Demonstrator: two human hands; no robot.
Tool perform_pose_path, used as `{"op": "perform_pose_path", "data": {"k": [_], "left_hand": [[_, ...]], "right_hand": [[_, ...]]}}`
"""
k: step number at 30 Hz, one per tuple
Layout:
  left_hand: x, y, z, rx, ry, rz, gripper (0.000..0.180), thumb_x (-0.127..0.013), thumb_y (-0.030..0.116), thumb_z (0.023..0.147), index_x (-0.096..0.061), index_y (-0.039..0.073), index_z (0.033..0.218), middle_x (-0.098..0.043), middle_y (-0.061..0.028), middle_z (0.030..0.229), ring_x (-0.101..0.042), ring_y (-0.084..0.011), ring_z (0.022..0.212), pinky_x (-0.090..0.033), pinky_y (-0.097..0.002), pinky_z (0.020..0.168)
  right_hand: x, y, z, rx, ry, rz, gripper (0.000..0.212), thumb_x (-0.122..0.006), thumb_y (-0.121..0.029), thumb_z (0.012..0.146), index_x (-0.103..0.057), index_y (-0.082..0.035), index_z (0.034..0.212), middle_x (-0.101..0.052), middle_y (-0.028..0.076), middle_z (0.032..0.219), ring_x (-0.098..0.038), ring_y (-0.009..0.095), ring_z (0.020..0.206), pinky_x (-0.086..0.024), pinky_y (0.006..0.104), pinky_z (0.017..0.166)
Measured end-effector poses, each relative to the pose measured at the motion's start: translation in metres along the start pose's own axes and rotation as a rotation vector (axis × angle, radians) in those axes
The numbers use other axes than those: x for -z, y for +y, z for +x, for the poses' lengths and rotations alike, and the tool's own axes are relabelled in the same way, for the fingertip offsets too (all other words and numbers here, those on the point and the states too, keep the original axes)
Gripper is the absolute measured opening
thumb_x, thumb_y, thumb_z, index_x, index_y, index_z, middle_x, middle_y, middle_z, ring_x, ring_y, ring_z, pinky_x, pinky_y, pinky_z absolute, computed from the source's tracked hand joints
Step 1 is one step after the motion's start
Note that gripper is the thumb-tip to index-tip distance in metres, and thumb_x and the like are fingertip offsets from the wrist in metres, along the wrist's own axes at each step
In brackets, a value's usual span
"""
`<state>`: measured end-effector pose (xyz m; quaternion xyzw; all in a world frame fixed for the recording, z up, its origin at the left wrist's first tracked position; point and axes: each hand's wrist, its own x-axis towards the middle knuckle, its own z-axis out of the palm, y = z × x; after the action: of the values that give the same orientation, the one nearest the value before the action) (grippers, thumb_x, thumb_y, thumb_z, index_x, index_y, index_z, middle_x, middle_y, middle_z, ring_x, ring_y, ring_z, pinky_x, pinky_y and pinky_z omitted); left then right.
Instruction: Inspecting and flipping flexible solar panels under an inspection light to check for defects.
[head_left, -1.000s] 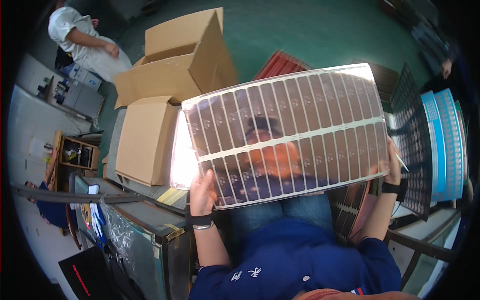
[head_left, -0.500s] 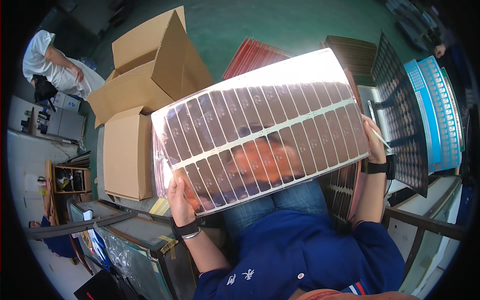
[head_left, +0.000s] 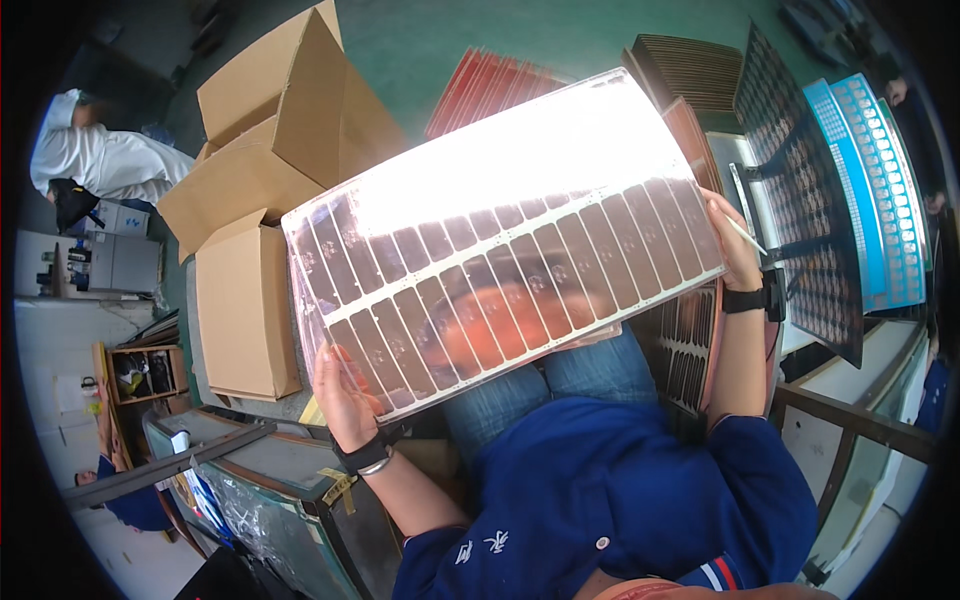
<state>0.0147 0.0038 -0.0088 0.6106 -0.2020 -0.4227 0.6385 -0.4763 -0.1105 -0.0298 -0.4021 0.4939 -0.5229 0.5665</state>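
I hold a large glossy panel (head_left: 540,330) tilted above my lap, printed with rows of dark rounded rectangles split by a pale band. Strong glare whitens its far part, and an orange reflection shows near the middle. My left hand (head_left: 343,398) grips the near left corner, thumb on the face and the other fingers partly hidden behind. At the right edge, my right hand (head_left: 736,250) is closed on the panel. A thin whitish pen-like stick (head_left: 742,236) also sits in that hand. The panel's underside is hidden.
Open cardboard boxes (head_left: 240,310) stand to the left. Beyond the panel are red sheets (head_left: 490,90) and a stack of brown sheets (head_left: 690,75). A dark patterned panel (head_left: 800,200) and blue panels (head_left: 870,190) stand at right. A person in white (head_left: 110,160) is at far left.
The panel has shifted a little left and its tilt has changed, so the white glare covers more of its face. Both hands keep their hold on it.
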Motion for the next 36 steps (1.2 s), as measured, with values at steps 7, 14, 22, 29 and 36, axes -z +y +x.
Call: {"op": "perform_pose_path", "data": {"k": [7,14,22,29,36], "left_hand": [[-0.001,0.006,-0.005,-0.004,0.021,-0.011,0.032,-0.047,0.018,0.092,-0.051,-0.001,0.116,-0.056,-0.0023,0.092,-0.051,-0.0079,0.082,-0.041,-0.0203,0.071],[-0.005,0.007,-0.005,-0.051,-0.082,-0.032,0.032,-0.048,0.016,0.091,-0.05,-0.002,0.118,-0.058,-0.0052,0.104,-0.054,-0.01,0.091,-0.045,-0.0221,0.077],[-0.013,0.006,-0.006,-0.038,-0.07,-0.061,0.033,-0.044,0.016,0.092,-0.048,-0.004,0.118,-0.058,-0.0064,0.099,-0.054,-0.0101,0.087,-0.044,-0.0226,0.076],[-0.019,0.009,-0.013,0.002,-0.116,-0.104,0.034,-0.042,0.016,0.093,-0.045,-0.004,0.121,-0.057,-0.0074,0.102,-0.054,-0.0106,0.09,-0.043,-0.0226,0.077],[-0.026,0.015,-0.015,-0.006,-0.172,-0.099,0.032,-0.04,0.013,0.094,-0.045,-0.005,0.12,-0.053,-0.0102,0.115,-0.05,-0.0137,0.106,-0.039,-0.026,0.091]], "right_hand": [[-0.002,0.007,0.003,-0.036,0.035,-0.023,0.034,-0.045,-0.022,0.092,-0.051,0.002,0.116,-0.058,0.01,0.109,-0.053,0.014,0.102,-0.04,0.0259,0.089],[0.006,0.019,0.005,-0.051,0.043,-0.035,0.037,-0.044,-0.022,0.093,-0.048,0.003,0.119,-0.055,0.011,0.114,-0.052,0.017,0.107,-0.039,0.0273,0.091],[0.013,0.029,0.005,-0.046,-0.02,-0.032,0.038,-0.043,-0.022,0.093,-0.046,0.003,0.121,-0.053,0.011,0.116,-0.05,0.018,0.108,-0.038,0.0293,0.093],[0.034,0.041,0.0,-0.038,-0.007,-0.011,0.039,-0.042,-0.023,0.094,-0.043,0.003,0.123,-0.05,0.013,0.12,-0.049,0.019,0.112,-0.038,0.0304,0.097],[0.054,0.049,-0.002,-0.03,0.045,-0.064,0.035,-0.039,-0.019,0.095,-0.044,0.002,0.122,-0.051,0.011,0.119,-0.048,0.018,0.111,-0.036,0.0288,0.097]]}}
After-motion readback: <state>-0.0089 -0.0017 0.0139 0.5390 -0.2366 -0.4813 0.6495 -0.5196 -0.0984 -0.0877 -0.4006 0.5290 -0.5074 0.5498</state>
